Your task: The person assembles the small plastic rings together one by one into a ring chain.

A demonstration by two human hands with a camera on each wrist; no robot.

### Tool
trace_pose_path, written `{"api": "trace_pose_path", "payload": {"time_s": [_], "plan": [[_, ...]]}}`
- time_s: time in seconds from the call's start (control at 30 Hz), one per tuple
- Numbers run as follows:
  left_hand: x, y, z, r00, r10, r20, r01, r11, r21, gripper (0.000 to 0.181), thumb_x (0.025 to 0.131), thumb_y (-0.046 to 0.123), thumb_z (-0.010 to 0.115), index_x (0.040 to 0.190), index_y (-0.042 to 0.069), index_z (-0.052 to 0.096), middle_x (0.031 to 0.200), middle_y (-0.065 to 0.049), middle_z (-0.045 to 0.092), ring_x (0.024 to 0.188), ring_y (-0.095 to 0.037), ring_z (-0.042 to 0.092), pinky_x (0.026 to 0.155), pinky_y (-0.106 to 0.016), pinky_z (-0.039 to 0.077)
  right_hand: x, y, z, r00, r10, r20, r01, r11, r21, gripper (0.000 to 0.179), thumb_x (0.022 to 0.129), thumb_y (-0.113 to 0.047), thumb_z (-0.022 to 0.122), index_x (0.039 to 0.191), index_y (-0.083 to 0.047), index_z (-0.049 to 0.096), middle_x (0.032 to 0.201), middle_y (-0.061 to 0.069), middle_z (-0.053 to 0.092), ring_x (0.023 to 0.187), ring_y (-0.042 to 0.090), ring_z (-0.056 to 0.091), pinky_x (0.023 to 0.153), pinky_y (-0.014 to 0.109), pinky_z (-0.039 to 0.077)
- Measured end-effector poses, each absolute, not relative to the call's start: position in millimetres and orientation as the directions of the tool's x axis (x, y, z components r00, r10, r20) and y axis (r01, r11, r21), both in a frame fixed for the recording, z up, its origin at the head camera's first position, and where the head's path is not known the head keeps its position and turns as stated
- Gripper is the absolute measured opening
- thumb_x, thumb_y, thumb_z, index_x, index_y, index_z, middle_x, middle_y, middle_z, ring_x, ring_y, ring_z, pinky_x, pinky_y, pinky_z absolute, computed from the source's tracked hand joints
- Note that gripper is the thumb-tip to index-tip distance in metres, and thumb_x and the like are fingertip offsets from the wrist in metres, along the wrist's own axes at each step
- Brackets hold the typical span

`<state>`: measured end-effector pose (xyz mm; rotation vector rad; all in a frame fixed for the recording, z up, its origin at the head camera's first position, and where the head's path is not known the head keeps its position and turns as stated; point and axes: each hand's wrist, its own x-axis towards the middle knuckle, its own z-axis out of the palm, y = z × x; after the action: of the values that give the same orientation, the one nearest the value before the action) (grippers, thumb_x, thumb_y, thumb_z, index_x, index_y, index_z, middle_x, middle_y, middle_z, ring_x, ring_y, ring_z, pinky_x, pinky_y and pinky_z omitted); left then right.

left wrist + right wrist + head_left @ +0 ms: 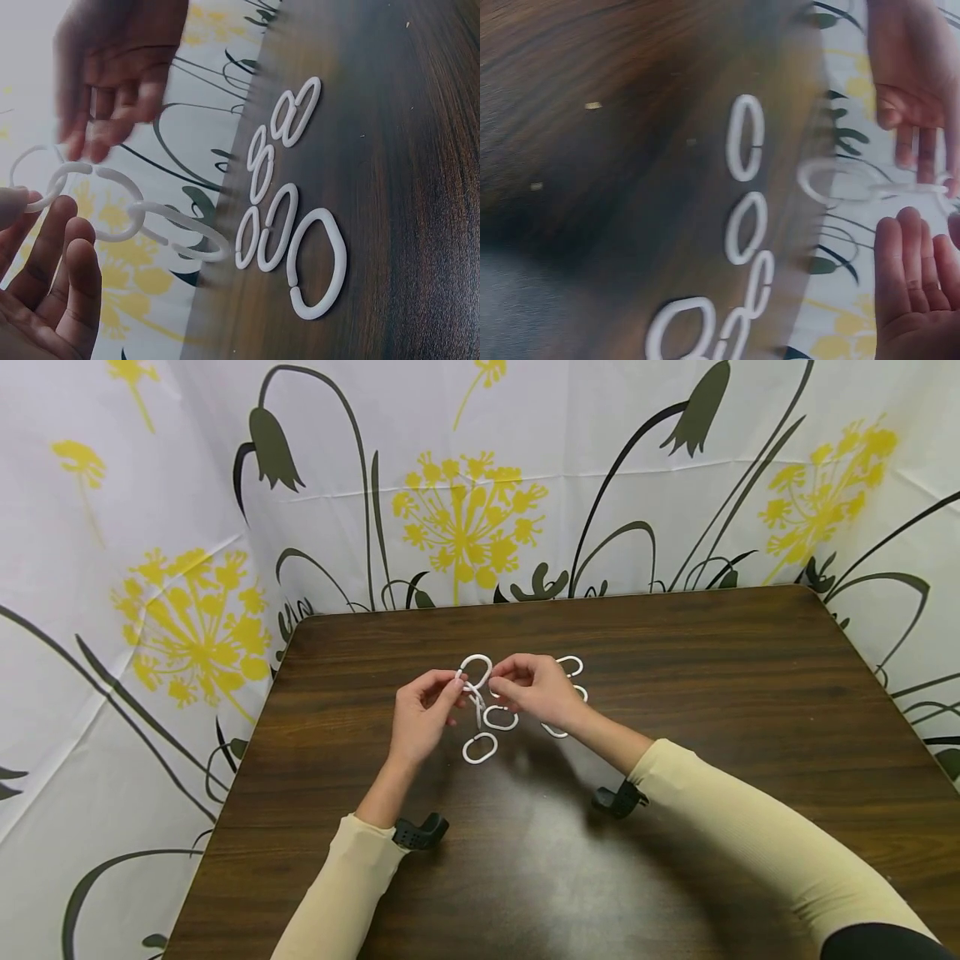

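My left hand (426, 708) pinches a white C-shaped link (476, 658) between thumb and fingertips. Below it hangs a short chain of similar links (189, 232), joined through one another and held above the table. Facing it from the right, my right hand (536, 687) has its thumb and forefinger together at the upper link's right edge. Its fingertips overlap that link in the left wrist view, where this hand is blurred. Loose links lie under the hands, including one (480, 748) nearest me and another (501, 718) just behind it.
More white links (572, 666) lie on the dark wood table (720, 693), partly hidden by the right hand and wrist. A patterned curtain (330, 535) hangs behind the table's far edge. A black wrist strap with a camera (420, 832) sits on the left forearm.
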<state>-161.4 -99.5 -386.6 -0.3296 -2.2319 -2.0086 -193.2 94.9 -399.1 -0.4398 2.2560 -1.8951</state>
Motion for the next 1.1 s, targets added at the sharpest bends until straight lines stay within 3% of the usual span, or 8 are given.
{"api": "trace_pose_path", "payload": {"time_s": [0.13, 0.3, 0.5, 0.57, 0.7, 0.83, 1.1], "plan": [[-161.3, -100.6, -386.2, -0.971, 0.066, 0.230, 0.235, 0.091, 0.968, 0.017, 0.095, 0.001, 0.062, 0.103, -0.013, 0.066, 0.100, -0.027, 0.068, 0.077, -0.052, 0.057, 0.049, -0.026, 0.049, -190.1, 96.2, -414.1, -0.894, -0.437, 0.094, -0.267, 0.353, -0.897, 0.009, 0.091, -0.007, 0.068, 0.094, 0.001, 0.072, 0.078, 0.010, 0.069, 0.063, 0.013, 0.062, 0.061, 0.034, 0.055], [-161.6, -102.0, -386.3, -0.971, 0.074, 0.227, 0.233, 0.095, 0.968, 0.017, 0.095, 0.001, 0.062, 0.104, -0.014, 0.066, 0.099, -0.027, 0.068, 0.078, -0.053, 0.056, 0.049, -0.026, 0.050, -181.5, 95.7, -429.6, -0.745, -0.652, 0.139, -0.568, 0.511, -0.646, 0.006, 0.088, -0.011, 0.070, 0.091, -0.008, 0.075, 0.079, -0.006, 0.067, 0.068, 0.009, 0.057, 0.064, 0.025, 0.047], [-161.3, -103.6, -386.2, -0.971, 0.106, 0.213, 0.225, 0.118, 0.967, 0.018, 0.095, 0.002, 0.062, 0.104, -0.013, 0.066, 0.100, -0.026, 0.068, 0.070, -0.023, 0.063, 0.050, -0.026, 0.050, -171.2, 94.1, -446.2, -0.595, -0.788, 0.159, -0.780, 0.519, -0.350, 0.018, 0.087, -0.017, 0.072, 0.105, -0.015, 0.074, 0.097, -0.003, 0.062, 0.080, 0.012, 0.061, 0.068, 0.033, 0.052], [-161.0, -104.4, -386.4, -0.972, 0.112, 0.207, 0.220, 0.125, 0.967, 0.017, 0.095, 0.003, 0.062, 0.103, -0.012, 0.067, 0.101, -0.026, 0.069, 0.070, -0.020, 0.063, 0.051, -0.027, 0.050, -169.3, 93.7, -450.7, -0.569, -0.808, 0.156, -0.809, 0.514, -0.286, 0.022, 0.087, -0.017, 0.071, 0.109, -0.017, 0.074, 0.104, -0.004, 0.062, 0.088, 0.012, 0.063, 0.070, 0.034, 0.054], [-160.3, -105.5, -386.4, -0.972, 0.117, 0.204, 0.220, 0.137, 0.966, 0.018, 0.096, 0.004, 0.062, 0.104, -0.011, 0.067, 0.100, -0.025, 0.069, 0.075, -0.039, 0.062, 0.052, -0.030, 0.051, -166.9, 93.6, -455.5, -0.541, -0.829, 0.146, -0.836, 0.509, -0.204, 0.027, 0.087, -0.016, 0.071, 0.114, -0.019, 0.072, 0.109, -0.005, 0.062, 0.099, 0.013, 0.063, 0.071, 0.035, 0.055], [-159.7, -105.4, -385.8, -0.972, 0.119, 0.203, 0.218, 0.134, 0.967, 0.017, 0.096, 0.004, 0.061, 0.104, -0.011, 0.067, 0.100, -0.026, 0.069, 0.079, -0.051, 0.058, 0.052, -0.034, 0.052, -166.7, 94.8, -456.2, -0.533, -0.832, 0.151, -0.844, 0.513, -0.156, 0.028, 0.085, -0.016, 0.073, 0.112, -0.021, 0.073, 0.100, -0.004, 0.060, 0.094, 0.015, 0.062, 0.065, 0.035, 0.055], [-160.1, -106.5, -385.1, -0.972, 0.119, 0.204, 0.220, 0.142, 0.965, 0.017, 0.096, 0.003, 0.062, 0.104, -0.011, 0.067, 0.097, -0.027, 0.068, 0.077, -0.048, 0.058, 0.052, -0.031, 0.051, -167.8, 99.9, -459.6, -0.538, -0.824, 0.176, -0.843, 0.526, -0.111, 0.006, 0.084, -0.023, 0.075, 0.089, -0.026, 0.074, 0.087, -0.006, 0.056, 0.080, 0.014, 0.060, 0.055, 0.034, 0.050]]}}
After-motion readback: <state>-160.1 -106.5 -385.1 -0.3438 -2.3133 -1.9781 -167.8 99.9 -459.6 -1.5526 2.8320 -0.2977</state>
